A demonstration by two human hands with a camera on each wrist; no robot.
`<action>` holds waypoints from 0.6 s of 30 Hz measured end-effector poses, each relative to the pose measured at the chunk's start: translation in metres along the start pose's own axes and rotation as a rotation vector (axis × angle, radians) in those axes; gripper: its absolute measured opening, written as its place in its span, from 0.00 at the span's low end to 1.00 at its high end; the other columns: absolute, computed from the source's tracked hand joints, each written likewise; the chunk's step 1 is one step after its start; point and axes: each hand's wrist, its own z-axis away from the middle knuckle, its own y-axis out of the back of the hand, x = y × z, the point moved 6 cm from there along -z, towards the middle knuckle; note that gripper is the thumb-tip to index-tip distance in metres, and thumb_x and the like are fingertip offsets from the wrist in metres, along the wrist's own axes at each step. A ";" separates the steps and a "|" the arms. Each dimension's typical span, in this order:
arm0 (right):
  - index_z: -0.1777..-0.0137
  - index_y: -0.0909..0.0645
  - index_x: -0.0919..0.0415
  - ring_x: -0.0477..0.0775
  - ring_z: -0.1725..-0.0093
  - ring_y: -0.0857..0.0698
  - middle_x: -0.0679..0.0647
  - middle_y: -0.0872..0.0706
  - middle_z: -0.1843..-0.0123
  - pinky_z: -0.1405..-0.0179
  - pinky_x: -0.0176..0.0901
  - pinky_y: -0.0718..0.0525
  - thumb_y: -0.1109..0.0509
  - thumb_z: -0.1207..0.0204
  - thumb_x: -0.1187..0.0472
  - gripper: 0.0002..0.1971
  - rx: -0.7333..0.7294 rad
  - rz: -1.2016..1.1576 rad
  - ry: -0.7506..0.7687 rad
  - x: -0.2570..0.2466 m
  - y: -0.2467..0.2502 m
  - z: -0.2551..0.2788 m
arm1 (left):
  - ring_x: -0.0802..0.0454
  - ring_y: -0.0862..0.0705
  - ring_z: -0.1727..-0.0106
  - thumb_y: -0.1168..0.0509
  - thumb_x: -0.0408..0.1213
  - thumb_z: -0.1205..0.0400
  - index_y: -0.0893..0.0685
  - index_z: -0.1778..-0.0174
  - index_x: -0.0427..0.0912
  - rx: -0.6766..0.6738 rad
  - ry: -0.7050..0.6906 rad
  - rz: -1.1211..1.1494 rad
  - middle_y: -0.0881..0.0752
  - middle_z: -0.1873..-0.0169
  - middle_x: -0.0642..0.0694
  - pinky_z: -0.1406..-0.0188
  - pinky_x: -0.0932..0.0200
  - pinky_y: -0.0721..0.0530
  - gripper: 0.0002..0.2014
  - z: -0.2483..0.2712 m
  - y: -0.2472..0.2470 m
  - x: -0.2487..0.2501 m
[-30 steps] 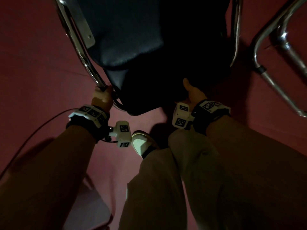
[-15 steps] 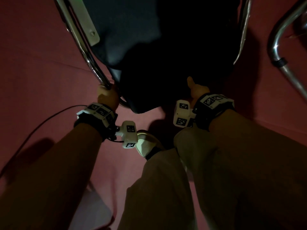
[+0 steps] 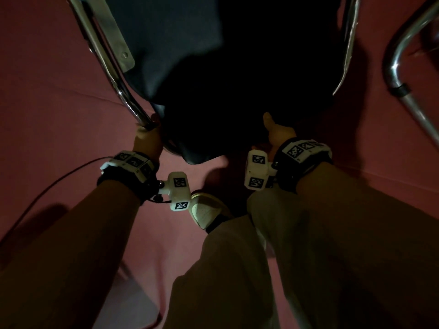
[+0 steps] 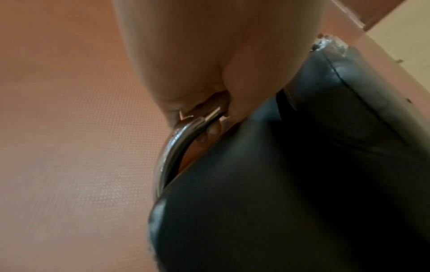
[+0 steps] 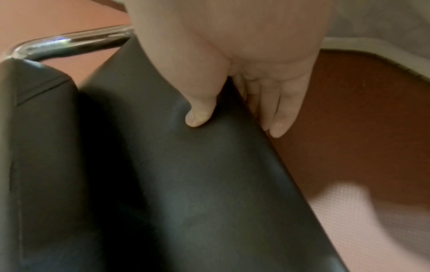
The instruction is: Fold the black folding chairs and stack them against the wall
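Observation:
A black padded folding chair (image 3: 180, 58) with a chrome tube frame (image 3: 111, 67) fills the top of the head view, right in front of my legs. My left hand (image 3: 148, 138) grips the chrome tube (image 4: 177, 147) at its lower bend beside the black cushion (image 4: 291, 184). My right hand (image 3: 275, 131) holds the edge of the black padded seat (image 5: 186, 184); the thumb (image 5: 197, 116) presses on the top face and the fingers (image 5: 277, 119) lie along the far side. The seat's near half is in deep shadow.
The chrome tube (image 3: 399, 74) of a second chair stands at the right edge on the red floor (image 3: 47, 79). A thin black cable (image 3: 54, 184) runs across the floor at the left. My light shoe (image 3: 204, 210) is under the chair's near edge. A pale wall base (image 5: 372, 49) is close.
The chair and both hands have shifted a little to the right and farther from me in the head view. The second chair's tube has slid toward the right edge. Both grips are unchanged.

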 end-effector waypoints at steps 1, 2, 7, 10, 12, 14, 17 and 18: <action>0.28 0.24 0.60 0.64 0.41 0.14 0.60 0.15 0.36 0.53 0.57 0.12 0.27 0.22 0.45 0.27 0.000 -0.007 -0.003 0.000 0.000 0.002 | 0.47 0.18 0.57 0.37 0.34 0.14 0.16 0.60 0.43 -0.003 0.008 0.021 0.16 0.63 0.45 0.51 0.49 0.17 0.10 0.003 -0.001 0.001; 0.29 0.24 0.60 0.64 0.42 0.14 0.60 0.15 0.36 0.54 0.56 0.12 0.27 0.22 0.46 0.27 -0.004 -0.019 -0.008 0.001 0.000 0.003 | 0.47 0.18 0.55 0.37 0.34 0.14 0.16 0.59 0.44 0.001 0.034 0.038 0.16 0.62 0.46 0.46 0.47 0.16 0.09 0.005 -0.001 0.001; 0.23 0.28 0.63 0.62 0.39 0.17 0.58 0.18 0.36 0.47 0.52 0.17 0.35 0.14 0.53 0.23 -0.021 -0.085 -0.033 0.001 0.003 0.027 | 0.47 0.18 0.43 0.38 0.35 0.12 0.21 0.31 0.41 -0.038 0.146 0.014 0.17 0.46 0.45 0.39 0.45 0.17 0.14 0.032 0.004 0.011; 0.23 0.28 0.65 0.61 0.42 0.17 0.59 0.18 0.40 0.49 0.51 0.16 0.36 0.14 0.55 0.23 -0.058 -0.104 -0.039 -0.007 0.001 0.057 | 0.45 0.22 0.37 0.37 0.35 0.13 0.22 0.29 0.42 -0.025 0.199 0.023 0.18 0.43 0.44 0.39 0.46 0.19 0.16 0.058 0.012 0.027; 0.21 0.31 0.63 0.63 0.33 0.21 0.61 0.22 0.32 0.41 0.52 0.19 0.37 0.13 0.55 0.24 -0.073 -0.095 -0.026 -0.017 -0.001 0.085 | 0.44 0.22 0.36 0.35 0.38 0.13 0.24 0.24 0.42 -0.005 0.194 0.010 0.19 0.39 0.42 0.39 0.46 0.19 0.20 0.081 0.018 0.042; 0.20 0.33 0.62 0.63 0.33 0.22 0.62 0.24 0.29 0.35 0.52 0.21 0.37 0.13 0.54 0.25 -0.116 -0.065 0.029 -0.033 -0.008 0.120 | 0.44 0.21 0.37 0.33 0.41 0.14 0.25 0.24 0.44 0.019 0.145 -0.036 0.19 0.37 0.42 0.39 0.46 0.17 0.22 0.106 0.026 0.063; 0.19 0.33 0.62 0.63 0.30 0.23 0.63 0.25 0.29 0.30 0.57 0.21 0.36 0.14 0.54 0.26 -0.151 -0.080 0.057 -0.065 -0.014 0.180 | 0.43 0.21 0.40 0.34 0.42 0.14 0.23 0.28 0.44 0.049 0.114 0.000 0.20 0.41 0.41 0.39 0.44 0.17 0.18 0.149 0.040 0.103; 0.20 0.33 0.63 0.64 0.29 0.23 0.64 0.25 0.27 0.30 0.59 0.21 0.36 0.14 0.55 0.25 -0.163 -0.081 0.058 -0.078 -0.015 0.204 | 0.43 0.21 0.41 0.35 0.41 0.13 0.22 0.32 0.45 0.044 0.108 0.021 0.20 0.42 0.41 0.40 0.44 0.18 0.14 0.167 0.045 0.118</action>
